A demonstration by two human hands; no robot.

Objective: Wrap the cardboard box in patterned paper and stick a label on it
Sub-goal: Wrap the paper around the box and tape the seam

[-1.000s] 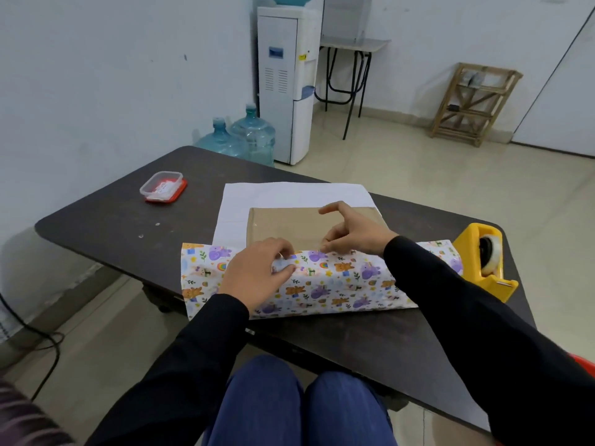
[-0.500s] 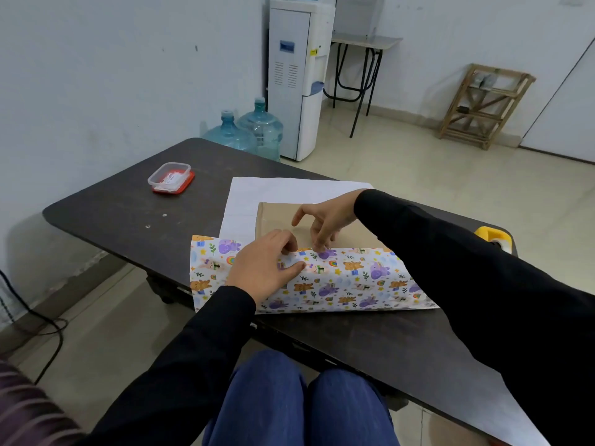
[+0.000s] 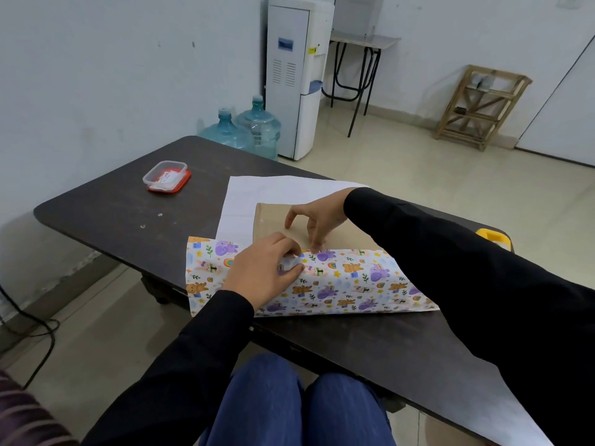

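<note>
Two hands meet on the box (image 3: pixel 273 220), which lies flat near the middle of the table (image 3: pixel 106 217) on the paper (image 3: pixel 354 284). A patterned flap is folded up over the box's six o'clock edge, and the white side runs out past its twelve o'clock edge. The left hand (image 3: pixel 264 272) rests on the flap with fingers curled, pinching a pale piece (image 3: pixel 288 262) I cannot identify. The right hand (image 3: pixel 317 220) is spread, fingertips down on the bare cardboard and the flap's edge. The paper's seven o'clock corner juts past the table's near edge. Bare tabletop lies at nine o'clock, a lidded container (image 3: pixel 166 176) at ten, and a yellow tape dispenser (image 3: pixel 492 236) at three, mostly behind the sleeve.
</note>
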